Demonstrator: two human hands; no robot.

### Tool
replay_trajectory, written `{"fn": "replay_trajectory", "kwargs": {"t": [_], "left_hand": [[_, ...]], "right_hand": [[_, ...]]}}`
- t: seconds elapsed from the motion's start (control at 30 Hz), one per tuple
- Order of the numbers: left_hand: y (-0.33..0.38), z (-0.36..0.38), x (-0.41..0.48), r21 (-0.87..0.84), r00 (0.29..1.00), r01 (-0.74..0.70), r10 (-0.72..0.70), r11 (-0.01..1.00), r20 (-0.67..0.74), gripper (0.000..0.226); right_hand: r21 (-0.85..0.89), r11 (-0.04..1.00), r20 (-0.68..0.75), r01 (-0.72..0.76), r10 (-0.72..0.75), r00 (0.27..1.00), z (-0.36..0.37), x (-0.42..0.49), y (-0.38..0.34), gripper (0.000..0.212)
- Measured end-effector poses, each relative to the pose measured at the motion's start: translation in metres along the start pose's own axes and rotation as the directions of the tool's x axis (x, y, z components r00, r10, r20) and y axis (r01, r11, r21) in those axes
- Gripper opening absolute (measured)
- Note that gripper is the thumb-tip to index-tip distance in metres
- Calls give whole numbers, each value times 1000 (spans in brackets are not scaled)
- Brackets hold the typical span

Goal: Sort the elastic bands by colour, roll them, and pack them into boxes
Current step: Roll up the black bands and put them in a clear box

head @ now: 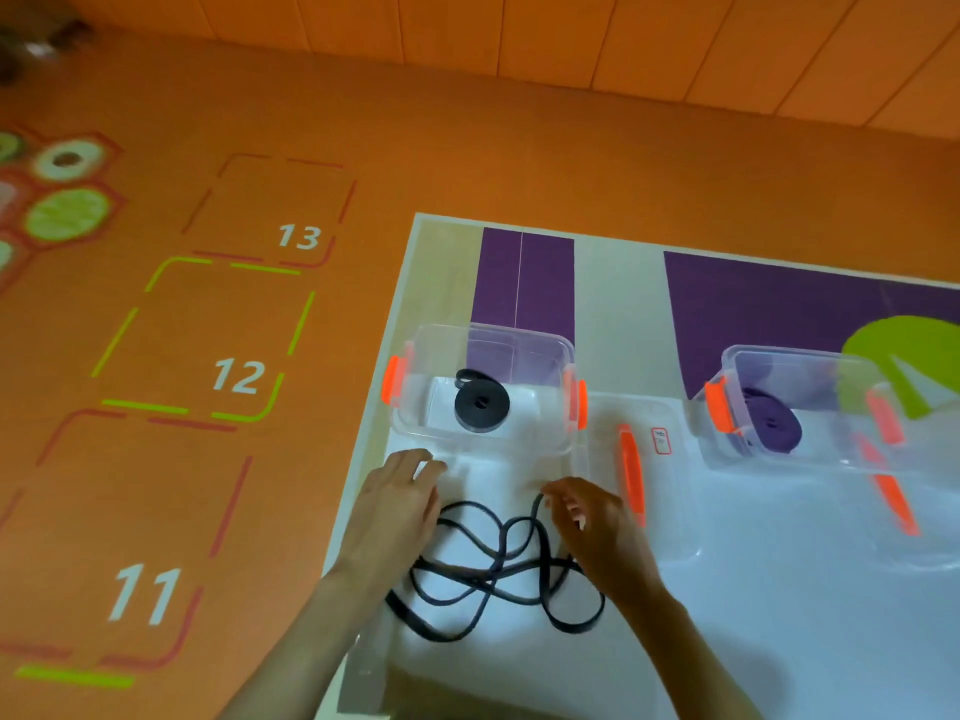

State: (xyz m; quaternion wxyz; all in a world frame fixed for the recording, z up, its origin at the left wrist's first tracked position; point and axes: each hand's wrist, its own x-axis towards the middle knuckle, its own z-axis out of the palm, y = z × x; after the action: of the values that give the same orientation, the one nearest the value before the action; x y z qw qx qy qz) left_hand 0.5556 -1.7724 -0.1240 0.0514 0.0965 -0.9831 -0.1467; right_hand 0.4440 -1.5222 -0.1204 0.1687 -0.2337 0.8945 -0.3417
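Near the tabletop's left edge, the right hand pinches the tangled black band. The left hand lies flat, grip unclenched. A clear lid sits beside the black-roll box.

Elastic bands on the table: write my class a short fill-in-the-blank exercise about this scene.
The left box holds a roll coloured ____.
The right box holds a second roll coloured ____.
The latches on both boxes are ____.
The loose band lies tangled outside both ____.
Missing: black; purple; orange; boxes.

Clear box ahead; lid at right; band tangle below; bare tabletop beyond lid gives passage.
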Motion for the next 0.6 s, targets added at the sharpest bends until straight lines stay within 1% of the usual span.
{"fn": "replay_trajectory", "kwargs": {"t": [0.1,0.13,0.17,0.23,0.27,0.3,0.37,0.4,0.47,0.53,0.57,0.6], "left_hand": [[0,23,-39,-78,993,84,-77,993,87,37],[1,29,-49,-81,985,115,-103,990,137,37],[2,35,-58,-77,976,143,-128,987,177,36],[3,44,-73,-72,957,184,-161,980,243,35],[5,47,-79,-65,946,192,-167,979,278,37],[6,49,-83,-51,936,185,-160,981,313,40],[5,52,-87,-59,912,158,-123,986,391,43],[5,52,-87,-88,902,153,-103,984,419,41],[9,49,-86,-170,904,159,-74,973,422,34],[16,49,-81,-225,918,140,-41,964,394,33],[21,50,-78,-258,919,127,-16,958,393,38],[27,51,-74,-311,913,119,19,943,407,48]], "right_hand": [[-122,990,-21,-77,75,997,23,-25,32,14],[-172,980,-18,-101,99,995,32,-30,43,12],[-242,962,16,-123,131,991,41,-34,54,13],[-374,908,133,-187,252,959,56,-42,72,33],[-398,889,168,-227,314,935,63,-46,78,42],[-400,880,165,-255,343,925,68,-48,83,45],[-351,888,87,-297,346,934,74,-51,84,40],[-289,899,41,-329,355,934,75,-52,83,37],[-167,917,-19,-361,364,931,74,-54,79,30],[-92,929,-52,-358,355,934,68,-56,72,20],[-51,933,-56,-356,354,934,64,-57,67,17],[-14,936,-54,-351,349,935,60,-58,63,16]]}}
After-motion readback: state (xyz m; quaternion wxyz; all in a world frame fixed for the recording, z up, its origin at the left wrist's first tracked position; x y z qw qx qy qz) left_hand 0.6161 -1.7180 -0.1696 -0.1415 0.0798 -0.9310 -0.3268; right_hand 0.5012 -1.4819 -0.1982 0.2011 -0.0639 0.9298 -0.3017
